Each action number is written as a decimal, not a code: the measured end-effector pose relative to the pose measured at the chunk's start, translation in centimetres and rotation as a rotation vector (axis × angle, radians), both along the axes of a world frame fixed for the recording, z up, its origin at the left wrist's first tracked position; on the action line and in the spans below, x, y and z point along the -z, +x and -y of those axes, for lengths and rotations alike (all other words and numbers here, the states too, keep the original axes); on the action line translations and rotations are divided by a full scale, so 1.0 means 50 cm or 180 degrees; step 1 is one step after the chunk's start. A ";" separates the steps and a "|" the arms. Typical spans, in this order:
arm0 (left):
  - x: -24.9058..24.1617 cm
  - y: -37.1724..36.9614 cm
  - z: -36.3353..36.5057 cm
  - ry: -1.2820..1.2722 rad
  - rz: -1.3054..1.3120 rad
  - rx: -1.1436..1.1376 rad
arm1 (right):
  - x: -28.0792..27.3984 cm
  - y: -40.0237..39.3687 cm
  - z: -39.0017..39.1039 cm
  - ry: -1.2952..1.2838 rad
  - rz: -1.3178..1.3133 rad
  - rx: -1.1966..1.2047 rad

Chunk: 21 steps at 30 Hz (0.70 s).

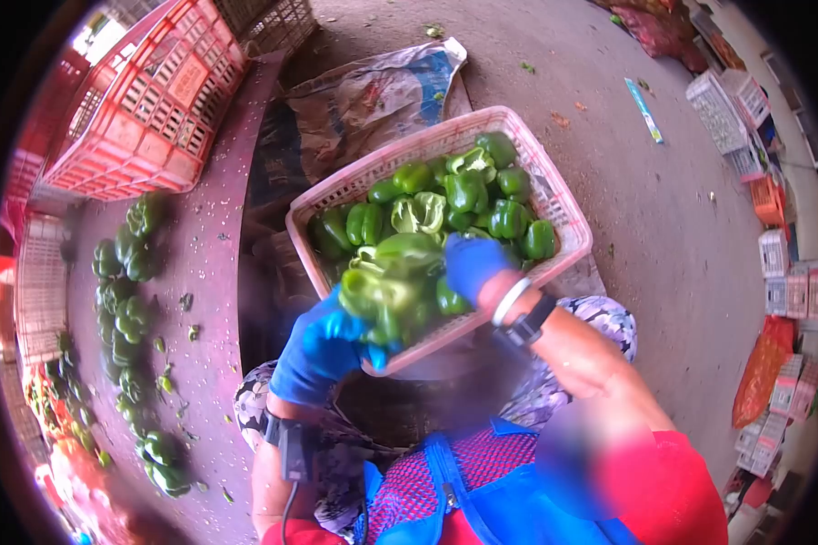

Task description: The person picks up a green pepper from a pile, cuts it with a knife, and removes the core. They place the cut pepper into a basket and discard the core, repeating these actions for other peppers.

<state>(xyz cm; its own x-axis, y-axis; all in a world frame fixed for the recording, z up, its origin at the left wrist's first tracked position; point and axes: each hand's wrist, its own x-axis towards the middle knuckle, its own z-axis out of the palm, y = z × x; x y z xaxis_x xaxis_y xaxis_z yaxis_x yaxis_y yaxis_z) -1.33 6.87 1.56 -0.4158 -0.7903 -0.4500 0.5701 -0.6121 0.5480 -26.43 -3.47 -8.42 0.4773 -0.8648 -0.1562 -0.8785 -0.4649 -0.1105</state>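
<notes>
A pink-rimmed plastic crate [541, 150] full of green bell peppers [466, 192] stands in front of me, between my knees. My left hand [316, 350], in a blue glove, is closed on a pale green pepper [373, 292] at the crate's near left corner. That pepper is blurred and looks broken open. My right hand [474, 266], also in a blue glove, is over the peppers near the crate's front side. Motion smears its fingers, and I cannot make out whether it holds anything. Some peppers in the crate show cut or open pale insides.
Red crates [168, 100] are stacked at the upper left. A row of green peppers [123, 313] lies on the floor at left, among scattered scraps. Crumpled sacking [364, 104] lies behind the crate. More crates [773, 254] and an orange sack [762, 372] line the far right.
</notes>
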 end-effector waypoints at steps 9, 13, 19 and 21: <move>0.028 -0.058 0.061 -0.0091 0.0835 -0.0541 | -0.217 -0.018 0.042 0.1506 0.2571 -0.0432; 0.060 -0.060 0.063 -0.0395 -0.0353 -0.0632 | -0.181 0.042 -0.005 0.0596 0.2662 -0.0795; 0.075 -0.070 0.049 -0.1306 0.1640 -0.1063 | -0.169 0.082 -0.054 -0.0578 0.2737 -0.1422; 0.103 -0.061 0.056 -0.2147 0.2496 -0.0890 | -0.166 0.087 -0.059 -0.0421 0.2448 -0.1188</move>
